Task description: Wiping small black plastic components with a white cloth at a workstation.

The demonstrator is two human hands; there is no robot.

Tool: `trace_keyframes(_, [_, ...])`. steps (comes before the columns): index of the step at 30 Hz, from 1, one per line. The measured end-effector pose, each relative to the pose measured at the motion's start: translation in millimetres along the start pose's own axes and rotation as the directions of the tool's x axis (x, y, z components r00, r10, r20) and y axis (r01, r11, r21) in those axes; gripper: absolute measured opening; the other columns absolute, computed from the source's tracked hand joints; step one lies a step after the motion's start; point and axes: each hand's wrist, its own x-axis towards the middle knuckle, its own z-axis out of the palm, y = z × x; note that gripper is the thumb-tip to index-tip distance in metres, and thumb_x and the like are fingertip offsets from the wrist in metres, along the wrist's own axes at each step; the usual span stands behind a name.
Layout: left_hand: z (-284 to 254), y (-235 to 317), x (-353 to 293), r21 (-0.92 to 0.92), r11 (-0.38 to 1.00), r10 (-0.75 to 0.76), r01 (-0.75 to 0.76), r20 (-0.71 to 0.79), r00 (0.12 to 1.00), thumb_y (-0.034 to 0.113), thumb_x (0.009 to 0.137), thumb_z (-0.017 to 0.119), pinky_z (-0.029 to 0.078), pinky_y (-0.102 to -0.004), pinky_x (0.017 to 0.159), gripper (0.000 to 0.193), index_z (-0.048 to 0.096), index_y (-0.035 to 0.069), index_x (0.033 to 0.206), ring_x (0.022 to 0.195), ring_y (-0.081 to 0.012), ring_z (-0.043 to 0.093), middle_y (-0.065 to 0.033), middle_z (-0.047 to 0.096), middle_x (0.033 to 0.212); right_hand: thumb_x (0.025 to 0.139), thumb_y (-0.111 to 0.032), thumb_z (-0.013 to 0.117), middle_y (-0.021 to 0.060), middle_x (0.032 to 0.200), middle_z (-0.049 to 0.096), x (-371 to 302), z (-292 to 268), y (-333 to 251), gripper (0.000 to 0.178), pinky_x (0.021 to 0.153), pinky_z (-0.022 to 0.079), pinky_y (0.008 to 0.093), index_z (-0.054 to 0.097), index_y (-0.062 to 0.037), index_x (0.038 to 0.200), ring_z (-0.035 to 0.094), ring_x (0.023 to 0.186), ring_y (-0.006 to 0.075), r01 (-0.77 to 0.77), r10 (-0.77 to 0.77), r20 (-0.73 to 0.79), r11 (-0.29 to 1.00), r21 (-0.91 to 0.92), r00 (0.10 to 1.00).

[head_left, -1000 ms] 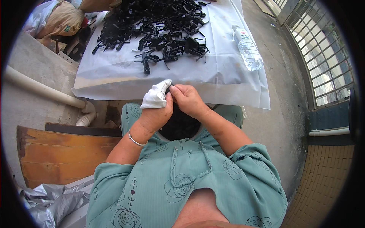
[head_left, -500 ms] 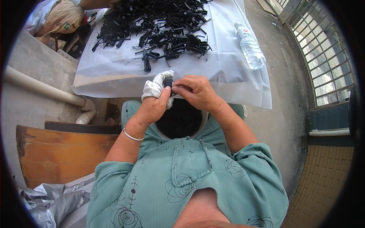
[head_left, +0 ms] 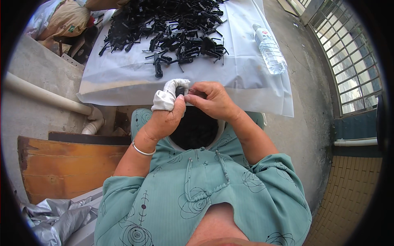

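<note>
In front of my lap, my left hand [head_left: 167,114] is closed around a small black plastic part [head_left: 179,91]. White cloth [head_left: 163,99], perhaps a glove, wraps the fingers of that hand, leaving the thumb bare. My right hand [head_left: 215,100] meets it from the right, thumb and fingers pinched together against the part's edge; what lies between them is too small to make out. Below both hands, a round white bucket [head_left: 221,132] stands between my knees, with dark contents. Beyond them lies a heap of similar black plastic parts [head_left: 172,30] with thin prongs.
White plastic sheeting [head_left: 127,78] covers the table. A clear water bottle [head_left: 271,51] lies at its right. To the left are a white pipe [head_left: 49,94], a wooden board [head_left: 69,166] and silver sheeting [head_left: 61,221]. A barred window [head_left: 349,57] is at the right.
The black part has turned and sits deeper in my left hand, showing less. My left hand has tilted slightly, and my right fingers have shifted a little along the part.
</note>
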Motion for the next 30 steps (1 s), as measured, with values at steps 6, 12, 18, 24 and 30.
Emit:
trace_keyframes(6, [1.9,-12.0,3.4,0.092,0.993,0.08,-0.072,-0.082,0.993,0.005,0.081,0.043,0.043,-0.0318,0.063,0.023,0.049,0.0,0.102,0.067,-0.0197,0.05,-0.0119,0.053,0.078,0.089,-0.015,0.05,0.0098,0.061,0.049,5.3,8.5,-0.3,0.021,0.056,0.04,0.0296,0.055,0.0011,0.076,0.044,0.058,0.0151,0.117,-0.115,0.03,0.986,-0.116,0.993])
trace_keyframes(12, [3.9,-8.4,0.5,0.205,0.979,0.024,-0.006,-0.086,0.996,0.005,0.081,0.044,0.044,-0.0349,0.07,0.024,0.046,0.0,0.104,0.077,-0.0323,0.055,-0.0178,0.056,0.084,0.088,-0.013,0.048,0.0109,0.061,0.051,11.2,18.4,7.2,0.021,0.056,0.04,0.0289,0.054,0.0018,0.075,0.043,0.057,0.0145,0.042,-0.041,0.007,0.994,-0.102,0.999])
trace_keyframes(18, [-13.3,-14.1,7.2,0.401,0.902,0.152,-0.16,0.052,0.987,0.01,0.082,0.051,0.044,-0.0386,0.082,0.03,0.052,-0.001,0.11,0.093,-0.0355,0.054,-0.02,0.058,0.098,0.084,-0.018,0.056,0.0152,0.067,0.059,31.8,-0.2,6.4,0.019,0.055,0.043,0.0327,0.057,0.0013,0.081,0.054,0.055,0.0248,0.055,-0.154,-0.195,0.898,-0.437,0.969])
trace_keyframes(24, [-13.9,-34.4,23.6,0.313,0.944,0.183,-0.105,-0.229,0.956,0.005,0.08,0.056,0.046,-0.0361,0.081,0.02,0.06,0.0,0.099,0.092,-0.0318,0.056,-0.0174,0.059,0.096,0.081,-0.015,0.057,0.0192,0.076,0.061,73.4,-1.6,38.1,0.021,0.062,0.049,0.0405,0.052,-0.0015,0.098,0.061,0.069,0.0336,-0.169,-0.103,-0.318,0.673,-0.72,0.943])
trace_keyframes(30, [-16.9,-38.9,50.4,0.436,0.893,0.237,-0.11,-0.248,0.939,0.004,0.08,0.056,0.046,-0.0366,0.079,0.02,0.058,-0.001,0.1,0.09,-0.0333,0.057,-0.0179,0.058,0.096,0.082,-0.017,0.058,0.0138,0.075,0.062,58.9,-1.1,48.3,0.019,0.061,0.049,0.0393,0.05,-0.0036,0.093,0.061,0.07,0.0312,0.016,-0.322,-0.277,0.678,-0.735,0.905])
